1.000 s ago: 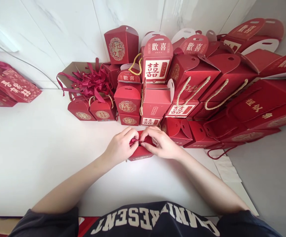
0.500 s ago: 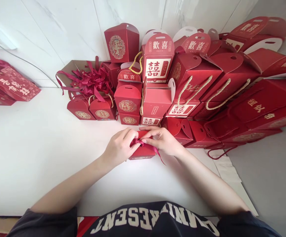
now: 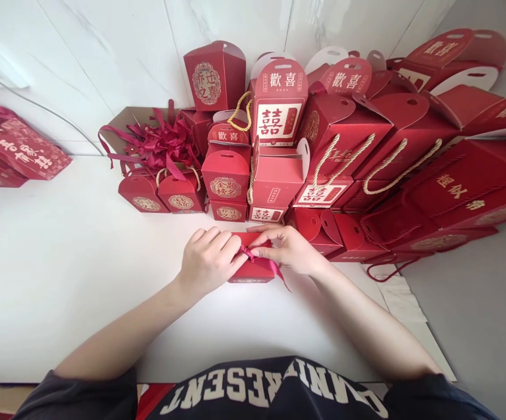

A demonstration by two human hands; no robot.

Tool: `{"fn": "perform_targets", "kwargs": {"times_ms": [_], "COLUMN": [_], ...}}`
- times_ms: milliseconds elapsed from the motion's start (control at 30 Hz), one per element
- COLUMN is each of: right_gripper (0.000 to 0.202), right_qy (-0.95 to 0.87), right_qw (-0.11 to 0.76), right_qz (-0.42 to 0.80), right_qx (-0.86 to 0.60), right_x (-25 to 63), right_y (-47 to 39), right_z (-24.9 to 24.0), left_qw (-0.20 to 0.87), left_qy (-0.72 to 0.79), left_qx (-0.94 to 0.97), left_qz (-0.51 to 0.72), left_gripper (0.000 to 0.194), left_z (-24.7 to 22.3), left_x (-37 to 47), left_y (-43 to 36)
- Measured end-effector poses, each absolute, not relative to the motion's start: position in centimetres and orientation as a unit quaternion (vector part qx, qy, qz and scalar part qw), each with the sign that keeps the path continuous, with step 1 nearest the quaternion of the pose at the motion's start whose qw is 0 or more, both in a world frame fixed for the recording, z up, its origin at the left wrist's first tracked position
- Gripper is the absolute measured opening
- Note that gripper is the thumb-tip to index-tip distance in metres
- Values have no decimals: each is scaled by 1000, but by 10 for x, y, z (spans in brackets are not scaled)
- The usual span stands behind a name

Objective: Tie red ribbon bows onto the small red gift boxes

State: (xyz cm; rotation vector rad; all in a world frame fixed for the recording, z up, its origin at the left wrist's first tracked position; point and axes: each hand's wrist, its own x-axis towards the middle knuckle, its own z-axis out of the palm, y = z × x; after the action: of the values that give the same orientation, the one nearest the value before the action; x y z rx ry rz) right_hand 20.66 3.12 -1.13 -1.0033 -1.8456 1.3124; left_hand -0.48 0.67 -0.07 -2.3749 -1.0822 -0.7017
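Observation:
A small red box (image 3: 253, 272) stands on the white table (image 3: 104, 280) in front of me. On its top sits a dark pink ribbon (image 3: 274, 269), knotted near the middle, with one tail hanging over the right side. My left hand (image 3: 209, 256) is closed at the left of the knot, its fingers curled and pinching the ribbon. From the right, my right hand (image 3: 288, 248) pinches the ribbon between thumb and forefinger beside the knot. The hands partly cover the box top.
Stacked red gift boxes (image 3: 227, 178) line the back and right, some with rope handles. An open carton (image 3: 124, 119) holds a heap of dark pink ribbons (image 3: 165, 140). More red boxes (image 3: 25, 149) lie at the far left.
My left hand has shifted slightly left and turned, its knuckles now more on top. My right hand has barely moved, and the ribbon tail hangs slightly further left.

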Motion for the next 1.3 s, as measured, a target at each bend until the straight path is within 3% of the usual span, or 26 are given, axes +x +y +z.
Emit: {"fn": "perform_targets", "kwargs": {"times_ms": [133, 267, 333, 467, 600, 1000, 1167, 1233, 1300], "right_gripper": [18, 17, 14, 11, 16, 22, 15, 5, 8], "right_qy": [-683, -707, -716, -719, -725, -790, -804, -801, -802], "right_qw": [336, 334, 331, 322, 296, 224, 205, 206, 218], "right_qz": [507, 485, 477, 476, 473, 350, 325, 336, 352], "right_qx": [-404, -393, -388, -390, -404, -451, -454, -451, -430], "right_x": [207, 207, 208, 208, 212, 227, 225, 226, 227], "right_y": [30, 30, 31, 31, 30, 22, 23, 23, 22], "right_z": [-10, -11, -12, -12, -3, 18, 16, 16, 17], "left_qw": [130, -149, -297, -427, -447, -350, -307, -319, -335], "left_qy": [-434, -494, -504, -489, -489, -542, -534, -502, -467], "left_qx": [-855, -826, -785, -735, -726, -756, -778, -791, -807], "left_qz": [-252, -228, -204, -198, -182, -108, -119, -139, -139], "left_gripper": [32, 16, 18, 24, 25, 10, 15, 16, 25], "left_z": [2, 14, 20, 26, 30, 40, 37, 37, 38], "left_x": [-6, -10, -12, -15, -19, -33, -31, -30, -29], "left_y": [7, 12, 15, 21, 24, 23, 24, 24, 23]}}
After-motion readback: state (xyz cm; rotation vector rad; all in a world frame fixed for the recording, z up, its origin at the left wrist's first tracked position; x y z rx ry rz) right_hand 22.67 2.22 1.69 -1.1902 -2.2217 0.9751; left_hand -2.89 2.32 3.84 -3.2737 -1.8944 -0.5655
